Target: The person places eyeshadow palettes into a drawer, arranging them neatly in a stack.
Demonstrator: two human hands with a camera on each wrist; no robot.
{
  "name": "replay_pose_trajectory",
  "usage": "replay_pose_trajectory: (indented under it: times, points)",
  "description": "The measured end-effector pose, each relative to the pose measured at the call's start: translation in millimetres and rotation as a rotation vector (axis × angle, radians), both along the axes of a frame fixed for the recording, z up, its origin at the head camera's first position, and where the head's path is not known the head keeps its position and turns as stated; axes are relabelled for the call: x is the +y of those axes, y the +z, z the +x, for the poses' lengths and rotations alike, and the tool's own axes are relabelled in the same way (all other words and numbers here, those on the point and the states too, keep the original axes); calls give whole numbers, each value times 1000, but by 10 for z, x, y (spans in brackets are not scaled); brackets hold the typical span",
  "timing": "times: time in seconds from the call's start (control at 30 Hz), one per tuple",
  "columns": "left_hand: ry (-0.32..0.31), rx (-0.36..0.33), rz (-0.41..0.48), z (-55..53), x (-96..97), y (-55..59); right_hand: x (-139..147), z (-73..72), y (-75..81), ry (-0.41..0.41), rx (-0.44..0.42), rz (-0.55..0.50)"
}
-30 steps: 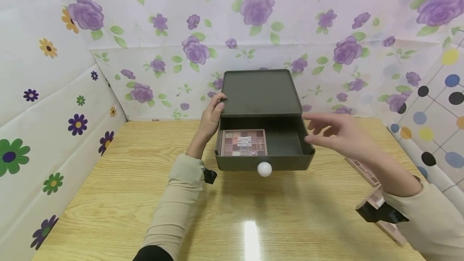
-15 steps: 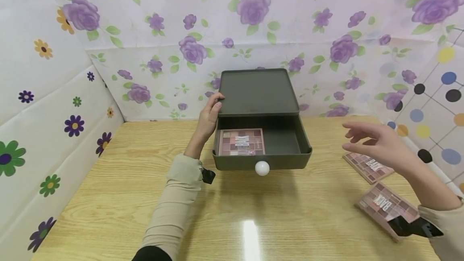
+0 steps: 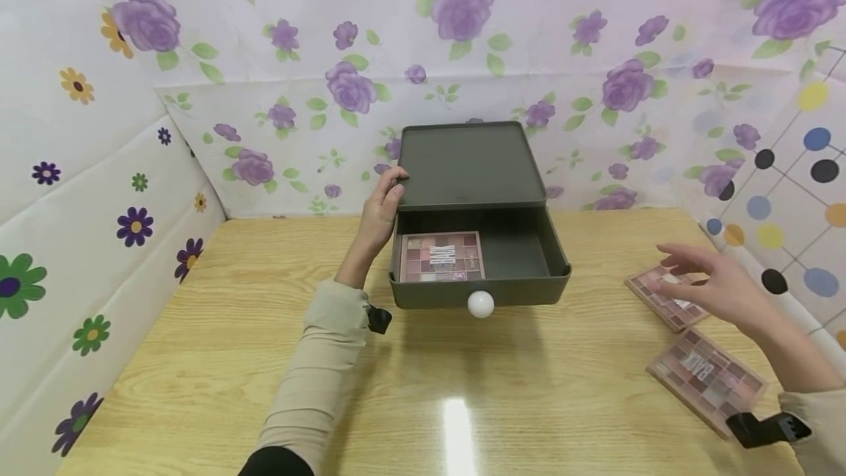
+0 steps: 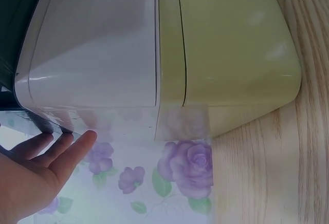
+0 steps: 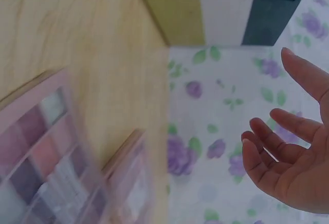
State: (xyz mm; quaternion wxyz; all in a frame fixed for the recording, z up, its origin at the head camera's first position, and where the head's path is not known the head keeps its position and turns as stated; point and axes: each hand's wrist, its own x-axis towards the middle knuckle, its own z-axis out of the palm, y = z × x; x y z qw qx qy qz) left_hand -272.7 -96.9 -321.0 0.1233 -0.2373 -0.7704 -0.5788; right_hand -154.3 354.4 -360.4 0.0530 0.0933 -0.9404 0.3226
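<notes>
A small drawer chest has a dark green top (image 3: 471,166) over a white tier (image 4: 92,49) and a yellow tier (image 4: 231,44). Its dark green drawer (image 3: 529,291) is pulled out, with a white round knob (image 3: 480,304). Inside, on the left, lies an eyeshadow palette (image 3: 443,257) marked BACK. My left hand (image 3: 381,209) touches the chest's upper left side with its fingertips. My right hand (image 3: 720,285) holds nothing, fingers spread and slightly bent, above a second palette (image 3: 651,292) on the table. Nearer me lies a third palette (image 3: 707,380).
The wooden table (image 3: 218,358) reaches back to a white cloth with purple roses (image 3: 465,9). A flowered cloth (image 3: 59,167) hangs on the left, a dotted one (image 3: 806,226) on the right. Black straps circle both forearms.
My right hand has moved from the drawer's right edge rightward, to above the palettes on the table. The left hand keeps its place on the chest, and the drawer stays out.
</notes>
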Motion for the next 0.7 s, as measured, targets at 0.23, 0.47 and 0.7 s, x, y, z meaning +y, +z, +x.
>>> replay_pose_trajectory:
  times: [0.23, 0.47, 0.7]
  points:
    - [-33, -2, 17, -13, -20, 0, 265, -10, -285, -71, -45, 110]
    - [-30, 21, 28, -16, -19, -4, 463, 2, -475, -114, -80, 122]
    - [-25, -6, 25, -17, -22, -13, 631, -25, -647, -139, -121, 232]
